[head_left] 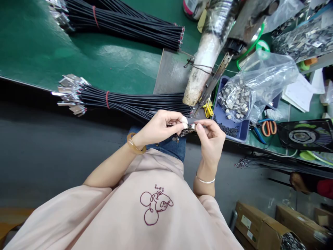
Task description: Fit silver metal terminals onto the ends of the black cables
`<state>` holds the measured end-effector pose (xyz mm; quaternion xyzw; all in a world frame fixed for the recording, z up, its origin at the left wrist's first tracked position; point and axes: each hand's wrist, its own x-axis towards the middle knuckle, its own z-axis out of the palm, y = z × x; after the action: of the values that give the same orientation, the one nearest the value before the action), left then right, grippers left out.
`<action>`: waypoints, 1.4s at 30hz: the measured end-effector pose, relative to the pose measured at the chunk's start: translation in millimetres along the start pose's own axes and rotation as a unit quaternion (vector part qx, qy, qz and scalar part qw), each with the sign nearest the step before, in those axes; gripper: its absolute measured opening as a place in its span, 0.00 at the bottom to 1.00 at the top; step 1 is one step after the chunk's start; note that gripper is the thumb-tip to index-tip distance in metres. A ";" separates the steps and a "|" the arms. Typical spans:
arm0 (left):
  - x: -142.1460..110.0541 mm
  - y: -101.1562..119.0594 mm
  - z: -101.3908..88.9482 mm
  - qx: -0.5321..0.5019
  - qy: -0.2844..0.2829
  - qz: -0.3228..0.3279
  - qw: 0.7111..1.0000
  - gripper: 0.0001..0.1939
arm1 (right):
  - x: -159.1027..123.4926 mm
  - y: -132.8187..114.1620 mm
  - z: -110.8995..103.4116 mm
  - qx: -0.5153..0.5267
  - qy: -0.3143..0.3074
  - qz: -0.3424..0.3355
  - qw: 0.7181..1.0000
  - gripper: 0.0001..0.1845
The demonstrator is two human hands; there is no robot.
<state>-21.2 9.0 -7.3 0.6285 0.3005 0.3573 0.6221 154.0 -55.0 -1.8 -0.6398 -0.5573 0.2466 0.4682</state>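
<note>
My left hand (170, 125) is closed in a pinch in front of the table edge, with a white covering on a fingertip. Facing it, my right hand (211, 137) pinches thumb against forefinger. Small dark and silvery metal parts (191, 127) show between the two sets of fingertips; their exact kind is too small to tell. Just beyond my left hand lies a bundle of black cables (135, 100), tied with a red band, with flat silvery pieces at its left end. Its right end reaches a yellow-handled cutter (208, 109) near my fingers.
A taped white post (200, 69) rises close behind my hands. To the right, a blue tray (243, 133) holds a bag of metal pieces (235, 100) and small black parts. Pliers (267, 127) and a fan (307, 136) lie farther right. Another cable bundle (130, 26) lies behind.
</note>
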 end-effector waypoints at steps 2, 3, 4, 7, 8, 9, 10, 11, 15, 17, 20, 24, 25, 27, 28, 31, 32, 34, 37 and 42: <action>0.1 0.2 -0.3 -0.007 0.002 -0.009 1.000 0.06 | -3.6 0.5 0.6 -0.054 0.037 -0.072 0.995 0.07; 0.1 0.1 0.7 -0.006 0.006 -0.010 1.000 0.06 | -5.0 0.5 0.4 -0.088 0.056 -0.109 0.989 0.06; 0.0 -0.3 2.3 -0.004 0.012 -0.009 1.000 0.07 | -6.0 0.1 -0.2 -0.118 0.073 -0.139 0.980 0.05; -0.2 -1.9 9.2 0.001 0.032 -0.004 0.999 0.09 | -6.1 -4.0 -4.2 -0.110 0.144 -0.165 0.969 0.08; -0.2 -2.5 11.6 0.000 0.042 -0.002 0.999 0.09 | -5.5 -6.5 -5.8 -0.066 0.179 -0.164 0.968 0.10; -0.2 -2.9 13.8 -0.003 0.053 -0.001 0.999 0.08 | -5.0 -9.3 -7.4 -0.016 0.210 -0.162 0.964 0.10; -0.1 -3.2 15.6 -0.006 0.066 0.002 0.998 0.07 | -4.7 -12.2 -9.0 0.028 0.229 -0.156 0.960 0.10; 0.2 -3.4 17.2 -0.010 0.078 0.005 0.997 0.07 | -4.9 -14.9 -10.3 0.057 0.235 -0.147 0.959 0.09; 1.5 -2.9 21.4 -0.011 0.119 0.004 0.993 0.07 | -11.1 -19.1 -11.5 0.001 0.176 -0.093 0.980 0.09; 2.1 -2.4 23.1 -0.007 0.134 -0.004 0.991 0.07 | -14.8 -15.8 -9.0 -0.044 0.147 -0.094 0.984 0.06; 3.0 -2.6 26.1 -0.010 0.151 -0.016 0.988 0.06 | -15.7 -8.1 -2.7 -0.073 0.108 -0.113 0.985 0.05; 4.5 -4.2 29.6 -0.001 0.178 -0.016 0.984 0.06 | -9.9 -2.2 4.8 -0.051 0.069 -0.104 0.991 0.03; 5.0 -4.5 30.2 0.003 0.183 -0.015 0.983 0.06 | -8.6 -2.0 5.8 -0.044 0.065 -0.100 0.992 0.03; 5.9 -4.4 31.1 0.005 0.192 -0.012 0.981 0.06 | -7.0 -2.5 6.8 -0.036 0.065 -0.097 0.993 0.02; 6.4 -4.1 31.6 0.003 0.195 -0.011 0.981 0.06 | -6.8 -2.8 6.8 -0.033 0.066 -0.097 0.993 0.02; 7.5 -3.3 33.0 -0.003 0.206 -0.009 0.979 0.06 | -7.3 -2.2 5.6 -0.027 0.068 -0.100 0.992 0.03; 7.8 -3.1 33.5 -0.002 0.209 -0.009 0.978 0.06 | -7.6 -1.1 4.8 -0.027 0.066 -0.103 0.992 0.03; 8.0 -3.2 34.3 0.001 0.215 -0.008 0.977 0.05 | -8.3 2.3 2.6 -0.032 0.060 -0.110 0.992 0.04; 7.8 -3.6 34.9 0.004 0.219 -0.009 0.976 0.05 | -9.8 7.4 -3.2 -0.050 0.046 -0.123 0.990 0.11; 7.9 -3.1 34.0 -0.010 0.217 -0.018 0.976 0.06 | -13.7 6.3 -16.8 -0.136 0.006 -0.120 0.983 0.14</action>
<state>11.4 -3.6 -8.8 0.5246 0.4359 0.4769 0.5544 167.5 -73.0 -2.8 -0.6271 -0.6555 0.1065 0.4070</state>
